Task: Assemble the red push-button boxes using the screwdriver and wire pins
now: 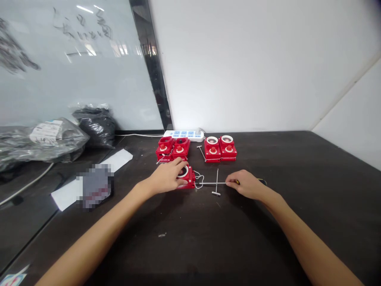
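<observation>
Dark, matte tabletop (208, 238) filled most of what we saw, running back to a plain white wall (253, 59), with a glass writing board (74, 59) leaning at the far left. Against that board lay a clear plastic bag with a white label (44, 139) and, just beside it, a crumpled black plastic bag (95, 123); a flat white paper sheet (119, 159) lay in front of them. At the foot of the wall sat a white power strip with blue sockets (184, 135), and close before it stood two groups of red switch boxes: the left group (172, 149) had open tops, and the right pair (220, 149) had white rings and red buttons. Nearer to us, our left hand (168, 176) covered a single red plastic box (187, 180), fingers curled over its top and far edge, thumb at the near side, holding it down on the table. Our right hand (247, 184) was closed around the yellow-and-black handle of a screwdriver (211, 183), whose thin metal shaft lay level and pointed left to the box's right side. A small T-shaped metal key (217, 174) lay across that shaft, and a thin white wire (199, 176) looped at the box's right edge.
</observation>
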`<action>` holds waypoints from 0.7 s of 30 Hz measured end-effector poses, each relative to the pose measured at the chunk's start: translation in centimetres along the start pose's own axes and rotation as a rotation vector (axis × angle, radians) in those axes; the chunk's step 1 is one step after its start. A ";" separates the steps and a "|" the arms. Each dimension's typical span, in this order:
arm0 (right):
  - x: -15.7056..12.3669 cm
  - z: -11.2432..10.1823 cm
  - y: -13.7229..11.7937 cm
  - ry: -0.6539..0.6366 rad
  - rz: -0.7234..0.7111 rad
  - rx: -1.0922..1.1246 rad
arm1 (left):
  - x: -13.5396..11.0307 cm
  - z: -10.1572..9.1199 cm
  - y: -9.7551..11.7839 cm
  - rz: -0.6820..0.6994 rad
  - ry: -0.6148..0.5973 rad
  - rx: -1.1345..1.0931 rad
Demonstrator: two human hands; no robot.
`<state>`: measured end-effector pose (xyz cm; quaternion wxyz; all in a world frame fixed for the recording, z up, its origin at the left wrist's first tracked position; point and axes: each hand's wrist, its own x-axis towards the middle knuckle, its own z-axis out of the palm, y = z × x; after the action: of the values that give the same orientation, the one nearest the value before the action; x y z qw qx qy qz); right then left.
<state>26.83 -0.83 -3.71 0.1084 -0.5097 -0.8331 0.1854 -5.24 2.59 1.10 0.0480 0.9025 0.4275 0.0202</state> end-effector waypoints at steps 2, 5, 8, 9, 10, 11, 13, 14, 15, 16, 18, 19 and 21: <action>0.0 0.0 0.0 0.006 0.002 -0.004 | 0.0 0.0 0.0 -0.003 0.001 0.004; 0.0 0.0 -0.1 0.002 0.001 0.003 | 0.0 -0.1 0.0 -0.003 -0.002 0.000; 0.0 -0.1 -0.1 -0.002 0.000 0.010 | 0.0 -0.1 0.0 -0.002 -0.005 -0.011; 0.0 -0.1 -0.1 -0.001 0.001 0.012 | 0.0 -0.1 0.0 0.000 -0.002 -0.015; 0.0 -0.1 -0.1 0.003 0.002 0.013 | 0.0 -0.1 0.0 0.004 0.003 -0.019; 0.0 -0.1 -0.1 0.007 0.003 0.016 | 0.0 -0.2 0.0 0.008 0.009 -0.024; 0.0 0.0 -0.2 0.018 0.005 0.021 | -0.1 -0.2 0.1 0.005 0.011 -0.034; 0.0 0.0 -0.3 0.020 0.005 0.023 | -0.1 -0.2 0.1 -0.002 0.007 -0.035; 0.0 0.0 -0.3 0.024 0.005 0.022 | -0.2 -0.2 0.1 -0.013 0.003 -0.030; 0.0 0.1 -0.4 0.028 0.004 0.018 | -0.2 -0.2 0.0 -0.018 0.004 -0.020; 0.1 0.2 -0.4 0.044 0.004 0.008 | -0.2 -0.1 0.0 -0.015 0.015 -0.002; 0.2 0.3 -0.4 0.052 0.007 0.004 | -0.3 0.0 -0.1 -0.014 0.021 0.005; 0.3 0.4 -0.3 0.067 0.020 -0.001 | -0.2 0.1 -0.2 -0.021 0.027 0.018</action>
<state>26.27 -0.79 -3.93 0.1342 -0.5240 -0.8239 0.1691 -5.56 2.55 0.98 0.0345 0.8981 0.4376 0.0279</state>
